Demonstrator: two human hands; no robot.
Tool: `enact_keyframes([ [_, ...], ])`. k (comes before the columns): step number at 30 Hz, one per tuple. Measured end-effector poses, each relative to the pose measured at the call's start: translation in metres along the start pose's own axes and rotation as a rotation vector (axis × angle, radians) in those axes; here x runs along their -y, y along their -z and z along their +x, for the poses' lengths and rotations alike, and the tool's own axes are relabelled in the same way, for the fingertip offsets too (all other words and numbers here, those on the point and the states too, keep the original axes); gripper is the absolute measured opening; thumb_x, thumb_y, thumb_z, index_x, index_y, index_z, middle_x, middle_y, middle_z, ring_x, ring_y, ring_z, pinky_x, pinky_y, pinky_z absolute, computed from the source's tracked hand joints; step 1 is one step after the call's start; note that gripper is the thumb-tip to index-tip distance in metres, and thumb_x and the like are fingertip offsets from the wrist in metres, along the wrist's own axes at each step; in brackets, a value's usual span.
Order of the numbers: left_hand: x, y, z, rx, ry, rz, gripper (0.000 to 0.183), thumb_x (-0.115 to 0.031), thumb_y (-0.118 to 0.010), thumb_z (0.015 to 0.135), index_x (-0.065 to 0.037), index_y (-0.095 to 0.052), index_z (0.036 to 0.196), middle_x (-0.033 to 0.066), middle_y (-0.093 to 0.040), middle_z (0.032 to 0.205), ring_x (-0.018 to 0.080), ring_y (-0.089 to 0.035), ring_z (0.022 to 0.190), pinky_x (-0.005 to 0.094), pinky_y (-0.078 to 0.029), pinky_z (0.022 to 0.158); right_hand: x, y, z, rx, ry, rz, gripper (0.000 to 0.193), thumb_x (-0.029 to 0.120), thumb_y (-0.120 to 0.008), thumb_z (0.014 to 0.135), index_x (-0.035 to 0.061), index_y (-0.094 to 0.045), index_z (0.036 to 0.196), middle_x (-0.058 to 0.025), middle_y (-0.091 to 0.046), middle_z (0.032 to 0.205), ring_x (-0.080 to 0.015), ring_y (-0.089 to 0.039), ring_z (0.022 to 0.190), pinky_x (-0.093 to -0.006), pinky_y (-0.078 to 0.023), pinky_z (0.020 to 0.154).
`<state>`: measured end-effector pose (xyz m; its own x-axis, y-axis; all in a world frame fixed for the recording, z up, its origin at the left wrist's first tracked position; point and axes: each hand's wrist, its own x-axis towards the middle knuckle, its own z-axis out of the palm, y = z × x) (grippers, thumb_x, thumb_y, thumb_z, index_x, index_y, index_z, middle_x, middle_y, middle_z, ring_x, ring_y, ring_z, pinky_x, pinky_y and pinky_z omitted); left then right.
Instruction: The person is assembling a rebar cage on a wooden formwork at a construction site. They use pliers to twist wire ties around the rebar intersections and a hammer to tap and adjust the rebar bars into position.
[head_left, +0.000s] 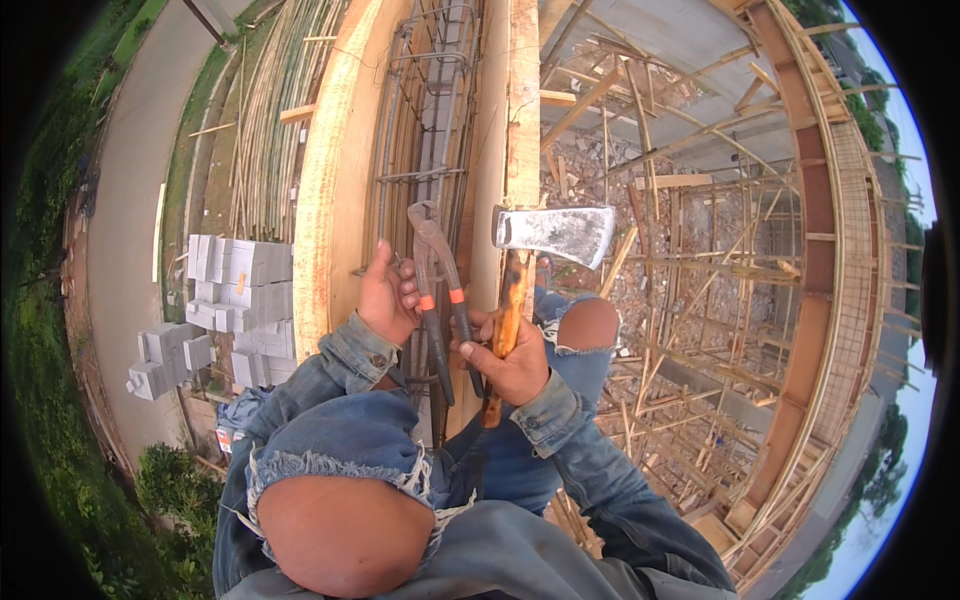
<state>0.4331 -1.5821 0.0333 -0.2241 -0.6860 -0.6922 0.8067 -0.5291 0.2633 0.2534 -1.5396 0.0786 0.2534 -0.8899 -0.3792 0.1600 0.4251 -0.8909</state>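
My right hand (515, 358) is wrapped round the wooden handle of a hatchet (553, 232), whose pale steel head points up and its blade to the right. The same hand's fingers also hold one handle of a pair of pliers (432, 265) with dark grips and orange bands. The pliers stand jaws up, handles spread. Just left of them, my left hand (388, 303) is closed with curled fingers close to the pliers; what it holds, if anything, is too small to make out. Beneath the tools runs a steel rebar cage (430, 120) inside a wooden formwork trough.
Formwork boards (335, 170) and a narrower plank (522, 100) flank the cage. My bent knees (345, 530) straddle the trough high above ground. Bamboo scaffolding (690, 265) and rubble lie below right. Stacked grey blocks (240, 265) and bamboo poles (275, 120) are down left.
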Motion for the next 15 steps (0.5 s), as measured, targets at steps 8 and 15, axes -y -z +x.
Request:
enact_keyframes([
  [8,-0.002,0.013,-0.004,0.02,0.132,-0.003,0.047,-0.053,-0.041,0.088,-0.017,-0.033,0.058,-0.0053,-0.026,0.05,0.0083,-0.026,0.04,0.0238,-0.024,0.041,0.008,0.06,0.041,-0.241,0.083,-0.161,0.017,-0.007,-0.057,0.079,-0.0022,-0.042,0.085,-0.0238,-0.056,0.104,-0.0242,-0.064,0.082,-0.031,-0.056,0.059],
  [15,-0.004,0.011,-0.005,-0.023,0.16,-0.007,0.048,-0.053,-0.039,0.088,-0.017,-0.034,0.058,-0.0055,-0.025,0.05,0.0075,-0.024,0.04,0.0224,-0.021,0.039,-0.01,0.098,0.088,-0.39,0.044,-0.141,0.016,-0.007,-0.056,0.079,-0.0045,-0.044,0.09,-0.0175,-0.058,0.086,-0.0249,-0.064,0.071,-0.0327,-0.055,0.055],
])
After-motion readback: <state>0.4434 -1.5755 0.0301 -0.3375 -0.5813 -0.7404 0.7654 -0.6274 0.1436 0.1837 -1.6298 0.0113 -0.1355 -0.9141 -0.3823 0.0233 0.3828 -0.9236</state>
